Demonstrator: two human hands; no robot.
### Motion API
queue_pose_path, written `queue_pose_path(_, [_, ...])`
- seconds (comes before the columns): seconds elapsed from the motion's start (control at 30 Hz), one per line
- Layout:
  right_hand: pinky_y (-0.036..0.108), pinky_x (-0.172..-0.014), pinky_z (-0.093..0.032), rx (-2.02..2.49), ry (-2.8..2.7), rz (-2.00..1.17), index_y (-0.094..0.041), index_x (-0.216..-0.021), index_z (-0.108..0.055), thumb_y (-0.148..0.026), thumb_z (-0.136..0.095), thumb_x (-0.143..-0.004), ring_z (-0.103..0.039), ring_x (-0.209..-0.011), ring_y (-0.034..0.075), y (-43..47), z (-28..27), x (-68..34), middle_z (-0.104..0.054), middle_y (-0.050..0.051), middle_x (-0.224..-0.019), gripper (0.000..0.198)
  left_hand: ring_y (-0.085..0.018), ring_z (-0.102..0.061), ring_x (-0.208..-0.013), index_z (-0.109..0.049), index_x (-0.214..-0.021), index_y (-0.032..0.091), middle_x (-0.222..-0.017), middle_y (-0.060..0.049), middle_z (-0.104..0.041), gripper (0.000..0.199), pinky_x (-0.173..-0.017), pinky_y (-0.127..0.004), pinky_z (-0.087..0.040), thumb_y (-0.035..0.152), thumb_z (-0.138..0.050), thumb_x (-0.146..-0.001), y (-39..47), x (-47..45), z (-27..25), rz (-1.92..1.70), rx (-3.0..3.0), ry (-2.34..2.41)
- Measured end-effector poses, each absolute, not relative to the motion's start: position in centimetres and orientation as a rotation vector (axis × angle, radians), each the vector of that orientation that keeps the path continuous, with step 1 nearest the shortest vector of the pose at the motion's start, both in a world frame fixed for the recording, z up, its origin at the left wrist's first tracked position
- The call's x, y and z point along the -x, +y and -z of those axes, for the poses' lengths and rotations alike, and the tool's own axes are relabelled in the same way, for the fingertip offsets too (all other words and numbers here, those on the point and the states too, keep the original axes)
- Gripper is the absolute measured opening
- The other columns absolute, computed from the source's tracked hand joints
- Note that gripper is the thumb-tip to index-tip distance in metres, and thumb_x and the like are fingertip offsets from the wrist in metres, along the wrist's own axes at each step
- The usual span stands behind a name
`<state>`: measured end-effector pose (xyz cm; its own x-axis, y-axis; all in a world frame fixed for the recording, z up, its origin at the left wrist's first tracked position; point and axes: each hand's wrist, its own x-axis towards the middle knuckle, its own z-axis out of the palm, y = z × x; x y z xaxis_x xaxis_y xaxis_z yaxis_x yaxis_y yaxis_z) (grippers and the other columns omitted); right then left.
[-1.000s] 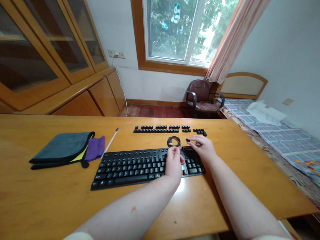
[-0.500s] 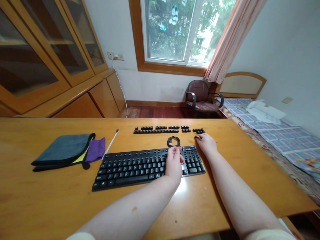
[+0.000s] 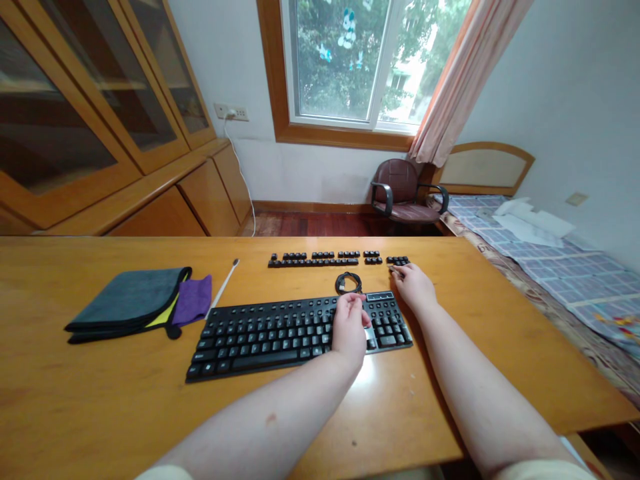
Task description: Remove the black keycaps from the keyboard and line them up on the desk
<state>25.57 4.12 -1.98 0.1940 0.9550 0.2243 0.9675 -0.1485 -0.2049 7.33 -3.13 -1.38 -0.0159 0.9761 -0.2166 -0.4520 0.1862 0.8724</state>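
A black keyboard [image 3: 270, 337] lies at a slant on the wooden table, its top row bare of keycaps in places. Over its right part, my left hand [image 3: 350, 327] is closed with the fingers curled; what they hold, if anything, is hidden. Past the keyboard's far right corner, my right hand [image 3: 414, 287] pinches a small dark keycap at its fingertips. Just beyond those fingers sits a small group of black keycaps [image 3: 398, 260]. Further left, more loose keycaps [image 3: 315, 263] stand in two rows. A coiled black cable [image 3: 349, 283] lies between these rows and the keyboard.
On the left lie a folded grey cloth [image 3: 127, 297], a purple cloth [image 3: 193, 300] and a thin white brush [image 3: 224, 287]. Beyond the table [image 3: 100, 413] are an office chair [image 3: 397, 190], a bed [image 3: 555, 267] and a glass-door cabinet [image 3: 100, 87].
The fingers of my right hand have shifted slightly at the small keycap group, and a dark piece now shows at their tips. My left hand stays almost where it was.
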Motion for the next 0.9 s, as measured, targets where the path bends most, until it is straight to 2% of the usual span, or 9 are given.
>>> queue_pose_path(0.53, [0.030, -0.087, -0.044, 2.116, -1.893, 0.016, -0.022, -0.111, -0.064, -0.032, -0.047, -0.085, -0.058, -0.100, 0.021, 4.44, 2.44, -25.93, -0.058, 0.005, -0.119, 0.032, -0.007, -0.044, -0.047, -0.049, -0.087, 0.017, -0.060, 0.004, -0.050, 0.019, -0.048, -0.019, -0.037, 0.035, -0.050, -0.081, -3.08, -7.29, 1.47, -1.279, -0.697, 0.987])
queue_pose_path(0.67, [0.030, -0.085, -0.044, 2.120, -1.871, 0.026, -0.021, -0.113, -0.063, -0.032, -0.047, -0.085, -0.058, -0.099, 0.022, 4.34, 2.22, -25.72, -0.058, 0.007, -0.118, 0.034, -0.007, -0.044, -0.047, -0.050, -0.086, 0.018, -0.062, 0.004, -0.051, 0.022, -0.048, -0.019, -0.037, 0.038, -0.052, -0.079, -3.09, -7.30, 1.43, -1.272, -0.676, 1.001])
queue_pose_path(0.9, [0.031, -0.083, -0.044, 2.198, -1.858, -0.014, -0.021, -0.122, -0.056, -0.035, -0.047, -0.085, -0.058, -0.100, 0.024, 4.50, 2.37, -25.65, -0.059, 0.010, -0.117, 0.041, -0.008, -0.044, -0.047, -0.051, -0.086, 0.018, -0.053, 0.006, -0.046, 0.020, -0.049, -0.019, -0.036, 0.037, -0.051, -0.080, -3.20, -7.25, 1.31, -1.273, -0.705, 0.984])
